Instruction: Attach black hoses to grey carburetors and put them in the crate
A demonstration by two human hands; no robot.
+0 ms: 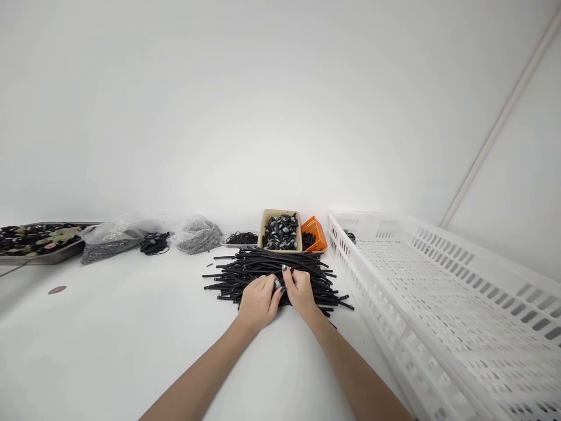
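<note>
A wide pile of thin black rods (236,275) lies on the white table. Over its near edge my left hand (258,301) is closed, with a small silvery and black part (277,284) at its fingertips. Close by on the right, my right hand (300,289) is closed too, thumb against the curled fingers; what it grips is hidden. Just behind the pile stands a cream basket (262,225) of black and silver parts. An orange basket (319,234) with black pieces leans next to it.
A large white crate (394,292) fills the right side. Along the back left are a metal tray (52,256) of parts, clear bags (116,240) of small pieces, a black bundle (155,243) and a shallow tray of black rings (242,238). A reddish disc (56,289) lies at left.
</note>
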